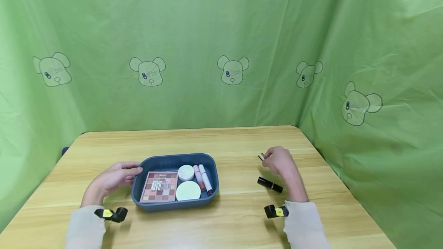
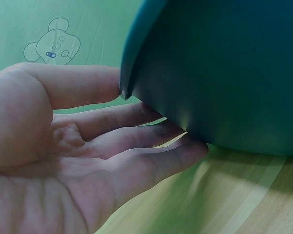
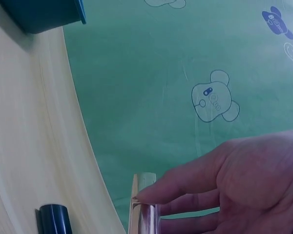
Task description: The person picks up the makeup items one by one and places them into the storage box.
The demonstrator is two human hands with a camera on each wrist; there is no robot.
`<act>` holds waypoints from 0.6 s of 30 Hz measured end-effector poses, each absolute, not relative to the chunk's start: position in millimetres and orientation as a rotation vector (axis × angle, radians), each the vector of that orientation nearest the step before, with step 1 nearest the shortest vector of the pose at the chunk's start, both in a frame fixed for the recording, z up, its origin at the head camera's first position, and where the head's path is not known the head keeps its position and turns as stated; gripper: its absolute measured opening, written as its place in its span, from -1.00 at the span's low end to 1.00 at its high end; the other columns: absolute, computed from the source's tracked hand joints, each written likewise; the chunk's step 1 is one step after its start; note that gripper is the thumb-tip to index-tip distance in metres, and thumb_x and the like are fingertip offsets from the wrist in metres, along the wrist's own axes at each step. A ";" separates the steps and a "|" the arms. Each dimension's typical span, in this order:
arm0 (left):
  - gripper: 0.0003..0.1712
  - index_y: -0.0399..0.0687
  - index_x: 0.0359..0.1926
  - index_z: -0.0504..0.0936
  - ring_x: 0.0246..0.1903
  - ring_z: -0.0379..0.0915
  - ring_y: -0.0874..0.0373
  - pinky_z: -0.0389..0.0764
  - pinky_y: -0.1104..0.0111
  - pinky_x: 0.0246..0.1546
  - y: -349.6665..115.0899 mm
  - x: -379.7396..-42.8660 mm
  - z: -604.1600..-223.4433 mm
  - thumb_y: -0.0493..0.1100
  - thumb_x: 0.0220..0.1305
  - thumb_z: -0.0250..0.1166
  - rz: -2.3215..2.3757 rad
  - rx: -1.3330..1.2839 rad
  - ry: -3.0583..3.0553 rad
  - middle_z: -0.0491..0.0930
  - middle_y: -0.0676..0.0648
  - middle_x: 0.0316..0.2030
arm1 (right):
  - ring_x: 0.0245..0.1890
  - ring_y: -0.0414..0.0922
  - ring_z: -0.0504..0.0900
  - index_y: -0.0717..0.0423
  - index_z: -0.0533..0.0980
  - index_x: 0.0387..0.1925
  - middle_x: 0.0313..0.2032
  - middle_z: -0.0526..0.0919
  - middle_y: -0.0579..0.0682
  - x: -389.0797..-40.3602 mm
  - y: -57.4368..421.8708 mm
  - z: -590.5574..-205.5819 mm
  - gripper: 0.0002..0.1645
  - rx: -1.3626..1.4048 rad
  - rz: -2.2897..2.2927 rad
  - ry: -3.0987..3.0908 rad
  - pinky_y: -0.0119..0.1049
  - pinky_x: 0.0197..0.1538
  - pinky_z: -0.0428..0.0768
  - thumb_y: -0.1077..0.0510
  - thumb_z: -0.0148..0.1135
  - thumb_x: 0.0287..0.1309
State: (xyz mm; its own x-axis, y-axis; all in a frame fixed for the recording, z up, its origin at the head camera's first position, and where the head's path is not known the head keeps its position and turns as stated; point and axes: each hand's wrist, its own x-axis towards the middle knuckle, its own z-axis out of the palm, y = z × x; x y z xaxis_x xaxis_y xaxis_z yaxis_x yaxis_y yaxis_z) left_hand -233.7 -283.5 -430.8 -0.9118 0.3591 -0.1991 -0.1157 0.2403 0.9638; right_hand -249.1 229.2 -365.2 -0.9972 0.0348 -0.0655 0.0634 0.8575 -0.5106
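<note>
A dark blue tray (image 1: 174, 204) stands on the table at centre left in the head view. It holds an eyeshadow palette (image 1: 159, 186), a small white jar (image 1: 186, 173), a round white compact (image 1: 188, 190) and two slim lip gloss tubes (image 1: 204, 178). My left hand (image 1: 115, 178) touches the tray's left end, thumb at the rim and nearly straight fingers against the outer wall. Over at the right, my right hand (image 1: 278, 159) pinches a shiny gold lipstick tube (image 3: 146, 183) between thumb and fingers. A black lipstick tube (image 1: 270, 184) lies on the table nearer me.
The wooden table (image 1: 238, 218) carries all of these. Green curtains (image 1: 194, 103) printed with bear heads hang behind it and along both sides. In the right wrist view, the tray's corner shows at upper left and the black tube's end at the bottom.
</note>
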 end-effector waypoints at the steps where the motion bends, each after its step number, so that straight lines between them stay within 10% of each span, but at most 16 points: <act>1: -0.28 -0.66 0.39 0.17 0.24 0.50 -0.16 0.62 0.18 0.24 -283.8 -233.9 -431.0 -0.12 0.51 0.14 1.713 0.224 2.140 0.42 -0.51 0.29 | -0.44 -0.04 0.54 0.22 0.64 -0.27 -0.37 0.66 0.12 -248.9 227.3 -365.1 -0.83 0.080 -0.824 2.976 -0.31 -0.47 0.48 0.25 0.28 0.05; 18: -0.27 -0.66 0.39 0.17 0.19 0.55 -0.06 0.64 0.22 0.21 -284.1 -235.4 -432.2 -0.12 0.51 0.14 1.713 0.224 2.138 0.45 -0.49 0.27 | -0.54 -0.10 0.51 0.22 0.64 -0.15 -0.40 0.68 0.09 -246.5 206.8 -360.9 -0.74 0.088 -0.931 2.962 -0.34 -0.52 0.44 0.21 0.25 0.10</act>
State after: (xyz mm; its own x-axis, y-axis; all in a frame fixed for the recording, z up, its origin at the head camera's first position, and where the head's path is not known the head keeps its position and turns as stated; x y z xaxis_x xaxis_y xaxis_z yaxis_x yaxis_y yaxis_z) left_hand -235.4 -284.1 -432.2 -0.9109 0.3606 -0.2004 -0.1169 0.2403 0.9636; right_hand -246.5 206.8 -360.9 -0.9978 0.0430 -0.0509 0.0644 0.8187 -0.5706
